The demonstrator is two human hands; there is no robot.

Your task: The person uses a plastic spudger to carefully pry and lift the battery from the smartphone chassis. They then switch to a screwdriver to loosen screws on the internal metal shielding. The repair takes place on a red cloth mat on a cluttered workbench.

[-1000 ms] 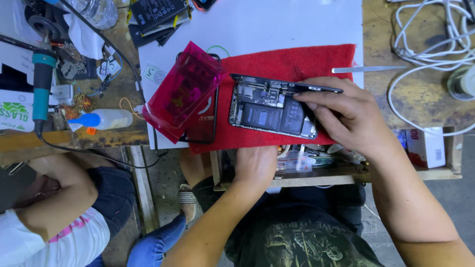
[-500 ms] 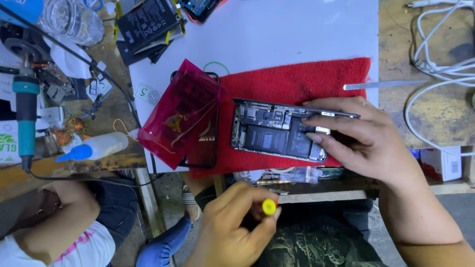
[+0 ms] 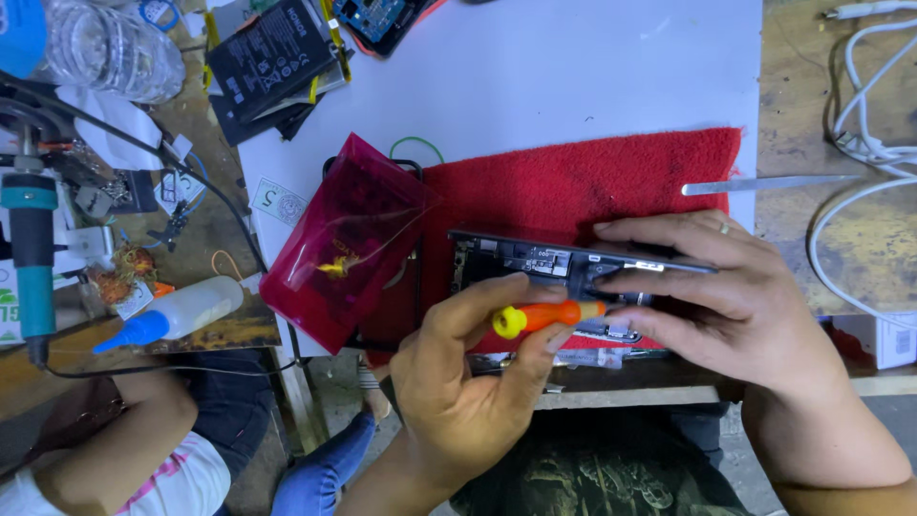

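Closest to the camera, the left hand (image 3: 458, 382) has its fingers curled tight around a small screwdriver with an orange handle and a yellow cap (image 3: 540, 316), and the tool points sideways toward the right hand (image 3: 726, 296). That right hand grips an opened dark phone with its insides showing (image 3: 535, 260) — the thumb is under the phone's near edge and the long fingers lie over its top edge, so the phone is pinched and tipped up a little. The screwdriver's tip goes in under the right hand's fingers, and you cannot see just where it touches. The phone sits over a fuzzy red cloth (image 3: 573, 186), near the front edge of the table. Just to the left of the phone lies a see-through pink plastic bag (image 3: 349, 239), partly on the cloth. Down at the lower left is another person's arm and pink-and-white sleeve (image 3: 115, 449). On the left of the table lie a white glue bottle with a blue tip (image 3: 177, 313) and a teal-handled tool with a black cord (image 3: 31, 248). Farther back, the cloth rests on a big white sheet (image 3: 573, 67). A thin silver metal strip (image 3: 764, 183) lies off to the right, beside white cables (image 3: 860, 143). At the far edge sits a flat black battery (image 3: 272, 57), next to a clear plastic bottle (image 3: 110, 48).
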